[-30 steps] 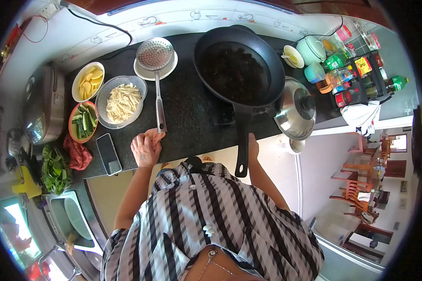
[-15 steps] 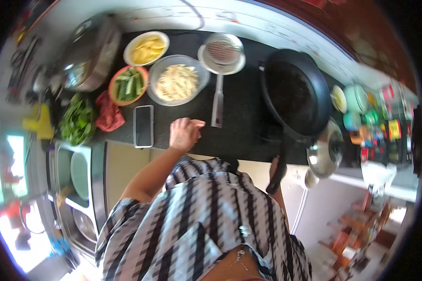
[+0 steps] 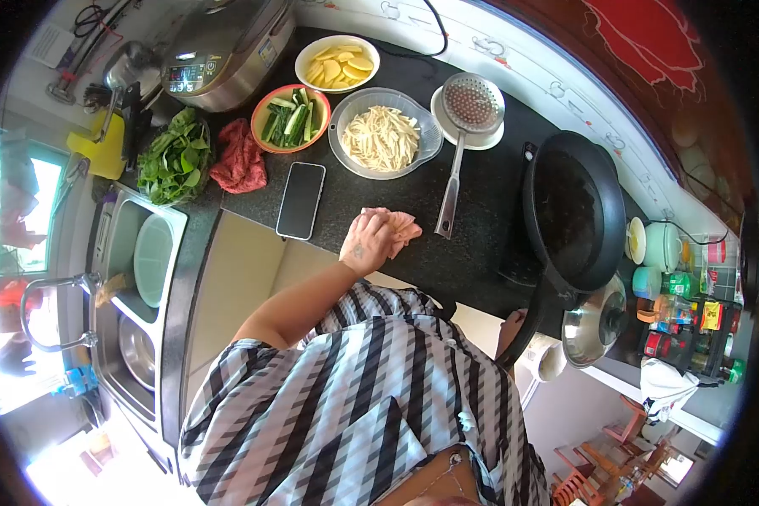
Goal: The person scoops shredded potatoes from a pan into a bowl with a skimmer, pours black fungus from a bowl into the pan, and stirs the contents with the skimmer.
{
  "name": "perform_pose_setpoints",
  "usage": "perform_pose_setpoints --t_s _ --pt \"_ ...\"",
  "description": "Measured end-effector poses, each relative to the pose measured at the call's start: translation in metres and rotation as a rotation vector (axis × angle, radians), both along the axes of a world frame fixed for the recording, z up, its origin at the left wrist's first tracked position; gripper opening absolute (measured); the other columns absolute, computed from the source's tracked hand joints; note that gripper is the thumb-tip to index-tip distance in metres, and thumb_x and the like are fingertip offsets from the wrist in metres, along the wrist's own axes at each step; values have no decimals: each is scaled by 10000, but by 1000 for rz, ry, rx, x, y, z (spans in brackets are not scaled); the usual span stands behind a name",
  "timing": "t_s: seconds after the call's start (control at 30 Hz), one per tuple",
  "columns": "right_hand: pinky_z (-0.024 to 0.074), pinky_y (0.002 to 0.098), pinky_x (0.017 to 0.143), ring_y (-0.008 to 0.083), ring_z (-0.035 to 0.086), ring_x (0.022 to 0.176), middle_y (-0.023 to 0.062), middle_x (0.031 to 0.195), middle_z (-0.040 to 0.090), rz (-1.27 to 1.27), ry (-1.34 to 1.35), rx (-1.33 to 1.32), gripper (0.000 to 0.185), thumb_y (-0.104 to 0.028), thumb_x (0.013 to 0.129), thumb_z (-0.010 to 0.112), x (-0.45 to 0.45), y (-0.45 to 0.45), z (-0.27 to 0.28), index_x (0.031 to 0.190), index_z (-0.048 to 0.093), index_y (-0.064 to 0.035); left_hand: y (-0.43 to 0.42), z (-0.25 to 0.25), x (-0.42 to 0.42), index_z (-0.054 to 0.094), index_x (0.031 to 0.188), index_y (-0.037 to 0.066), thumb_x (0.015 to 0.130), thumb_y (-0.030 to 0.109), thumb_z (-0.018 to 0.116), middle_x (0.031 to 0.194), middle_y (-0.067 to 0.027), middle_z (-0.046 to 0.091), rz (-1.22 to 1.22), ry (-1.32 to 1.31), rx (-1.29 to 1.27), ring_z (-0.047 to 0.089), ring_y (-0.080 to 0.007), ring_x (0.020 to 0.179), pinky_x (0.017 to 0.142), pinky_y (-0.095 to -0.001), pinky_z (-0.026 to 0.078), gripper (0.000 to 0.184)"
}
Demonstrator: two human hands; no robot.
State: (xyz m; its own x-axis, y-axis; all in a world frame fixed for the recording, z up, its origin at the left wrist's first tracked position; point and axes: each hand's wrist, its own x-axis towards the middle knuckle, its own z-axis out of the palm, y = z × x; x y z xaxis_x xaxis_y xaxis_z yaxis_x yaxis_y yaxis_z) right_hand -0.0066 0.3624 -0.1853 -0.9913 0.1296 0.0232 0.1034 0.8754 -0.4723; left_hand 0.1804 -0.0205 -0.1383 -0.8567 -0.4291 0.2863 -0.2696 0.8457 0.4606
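Near the counter's front edge, my left hand (image 3: 365, 244) is closed over a folded pink cloth (image 3: 403, 230), pressing it on the dark countertop. A phone (image 3: 301, 201) with a dark screen lies to the left of that hand, and a metal skimmer (image 3: 450, 190) has its handle just to the right. Farther right, my right hand (image 3: 512, 324) is at the counter edge beside the long handle of a black wok (image 3: 572, 211). Most of its fingers are hidden, so its grip is unclear.
Behind my left hand stand a bowl of pale strips (image 3: 383, 140), cut cucumber (image 3: 293, 121) and yellow slices (image 3: 340, 67). Leafy greens (image 3: 175, 160) and a red cloth (image 3: 239, 158) lie near the sink (image 3: 177, 221). A glass lid (image 3: 584, 327) sits right of the wok.
The view has turned and shifted, so the counter items appear farther right. My left hand stays near the front edge, with more of the pink cloth showing. My right hand remains by the wok handle.
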Motion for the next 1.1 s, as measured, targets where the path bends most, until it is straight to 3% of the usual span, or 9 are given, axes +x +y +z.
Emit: perform_pose_setpoints --t_s 0.2,0.37,0.53,0.63,0.67,0.8,0.97,1.0,1.1 --pt "460 396 507 306 603 548 132 565 597 84 12 12 337 -336 825 561 -2 6 -4 667 615 -43 -7 -2 -2 555 1031 67 681 195 661 1111 -77 493 -14 -27 75 450 -290 1088 937 -413 367 387" --pt "438 362 470 265 570 485 73 512 560 108 24 -269 348 -321 802 620 6 -3 11 598 581 -41 -5 5 -8 566 969 70 677 228 675 1071 -90 512 28 30 31 485 -301 1009 857 -421 391 350" --pt "449 432 538 310 606 600 142 639 605 -29 -91 5 277 -306 843 554 -10 45 -64 968 578 -59 -7 -1 -9 571 957 77 713 270 654 1077 -92 514 -3 -13 43 482 -314 1006 863 -438 383 323" --pt "461 368 472 236 594 495 79 508 558 76 -20 -93 359 -332 803 617 4 23 -18 999 564 -37 -2 3 -12 564 971 72 714 247 651 1083 -93 512 2 15 21 482 -318 1002 862 -445 381 323" --pt "471 382 490 254 605 507 92 504 565 178 63 91 393 -342 799 619 7 9 0 1035 556 -34 -2 6 -12 561 981 69 714 239 649 1083 -93 512 9 15 14 482 -318 1000 862 -446 380 328" --pt "486 449 548 396 618 645 194 697 623 127 -48 162 506 -289 776 621 13 -21 45 1184 464 -34 -1 9 -13 554 1010 64 713 215 644 1077 -99 514 5 -6 -7 487 -306 992 864 -438 379 345" --pt "480 435 526 374 623 626 191 683 619 140 -11 211 472 -318 776 620 12 -13 34 1151 473 -71 1 2 -16 551 963 62 712 230 646 1071 -107 519 -21 11 -30 490 -317 981 850 -445 381 317" --pt "471 403 489 330 610 540 150 602 601 119 -18 190 435 -354 783 616 3 13 -9 1107 503 -85 -2 0 -13 551 955 62 711 234 647 1072 -107 519 -11 9 -39 490 -320 980 848 -448 381 313" --pt "461 359 467 230 589 475 82 519 564 8 -69 -33 314 -346 789 637 3 15 -14 909 576 -62 -4 3 -13 541 869 69 667 212 681 1028 -115 524 0 48 -34 496 -326 948 806 -443 395 284"
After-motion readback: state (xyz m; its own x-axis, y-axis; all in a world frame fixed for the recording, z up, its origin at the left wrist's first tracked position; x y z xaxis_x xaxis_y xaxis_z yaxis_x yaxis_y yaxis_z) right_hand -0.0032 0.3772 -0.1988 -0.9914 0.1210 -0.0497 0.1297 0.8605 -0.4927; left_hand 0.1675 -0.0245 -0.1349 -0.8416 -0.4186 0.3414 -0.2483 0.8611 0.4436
